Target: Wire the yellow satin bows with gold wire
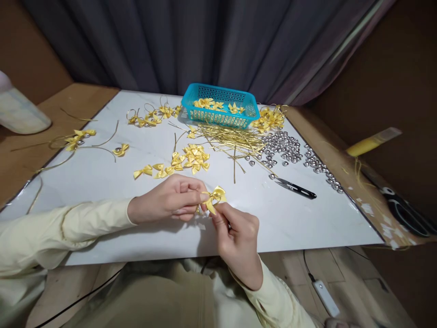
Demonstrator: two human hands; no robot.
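Note:
Above the front part of the white table top, a yellow ribbon bow [218,194] is pinched between both hands. My left hand [170,198] grips the bow's left side between thumb and fingers, the other fingers curled under. From the lower right, my right hand [239,237] pinches its lower tail. A bit of gold tie shows at the bow's middle; the fingers partly cover it. Just beyond my left hand lies a pile of yellow bows [195,157]. Thread snips [295,187] rest to the right, their tips beside a silver heart-shaped bead [271,176].
A turquoise basket [220,119] holding bows stands at the back. Gold ties [235,140] and many silver beads [283,148] lie before it. Bows with ties [80,138] are on the left, near a pale bottle [20,109]. Black-handled scissors [406,212] lie at the right edge.

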